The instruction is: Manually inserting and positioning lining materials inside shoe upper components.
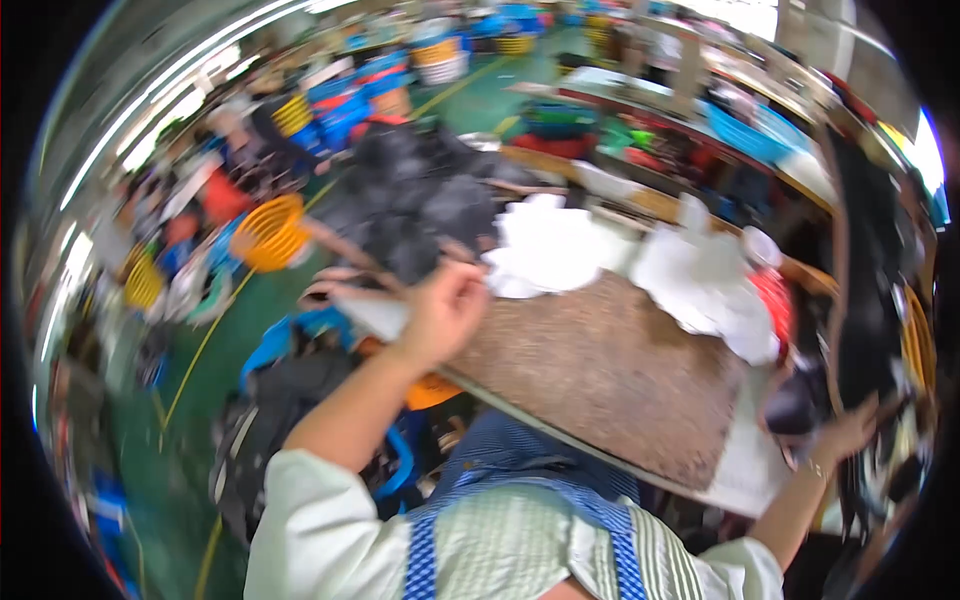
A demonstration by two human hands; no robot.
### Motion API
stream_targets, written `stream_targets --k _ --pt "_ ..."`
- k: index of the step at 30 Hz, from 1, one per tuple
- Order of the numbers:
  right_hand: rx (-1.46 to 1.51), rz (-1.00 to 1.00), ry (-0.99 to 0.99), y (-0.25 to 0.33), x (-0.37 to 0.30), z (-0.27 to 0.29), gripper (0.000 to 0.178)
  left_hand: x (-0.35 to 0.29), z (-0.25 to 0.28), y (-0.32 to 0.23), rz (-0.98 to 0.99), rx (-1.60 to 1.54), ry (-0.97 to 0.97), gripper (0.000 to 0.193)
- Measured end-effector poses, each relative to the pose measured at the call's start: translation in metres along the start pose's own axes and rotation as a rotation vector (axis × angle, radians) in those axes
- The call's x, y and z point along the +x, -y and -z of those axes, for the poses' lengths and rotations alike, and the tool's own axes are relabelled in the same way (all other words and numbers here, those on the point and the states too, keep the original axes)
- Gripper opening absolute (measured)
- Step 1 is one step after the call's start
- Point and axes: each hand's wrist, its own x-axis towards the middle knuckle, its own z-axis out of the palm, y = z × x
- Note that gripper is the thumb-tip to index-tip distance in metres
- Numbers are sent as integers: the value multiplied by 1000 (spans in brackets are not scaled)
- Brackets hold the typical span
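Note:
My left hand [448,310] is closed at the left side of the work table, fingers curled together at the near edge of a heap of black sheet pieces [400,195]. What it pinches, if anything, is too blurred to make out. Right of it lies a stack of white cut pieces [545,245], with a second white stack [700,285] farther right. My right hand [845,435] reaches out to the far right, against a long black strip of material [862,270] with a brownish edge. Motion smears its fingers, so its grip is unclear.
The brown-topped table [600,370] stands before me. A red bundle [777,310] lies at its right. Left of it, an orange basket [272,233] stands on the green floor [190,400]. Dark material [290,420] fills a blue container below. Benches [650,95] stand beyond.

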Motion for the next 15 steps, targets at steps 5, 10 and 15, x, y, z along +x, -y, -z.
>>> stream_targets --k 5,10,15 --pt "959 -746 375 1 -39 -107 63 -50 -12 21 181 142 347 26" --pt "1157 -725 190 26 -52 -97 57 -34 20 63 -151 698 332 38" --pt "813 -595 232 -7 -50 -85 69 -5 83 151 177 1396 150 73"
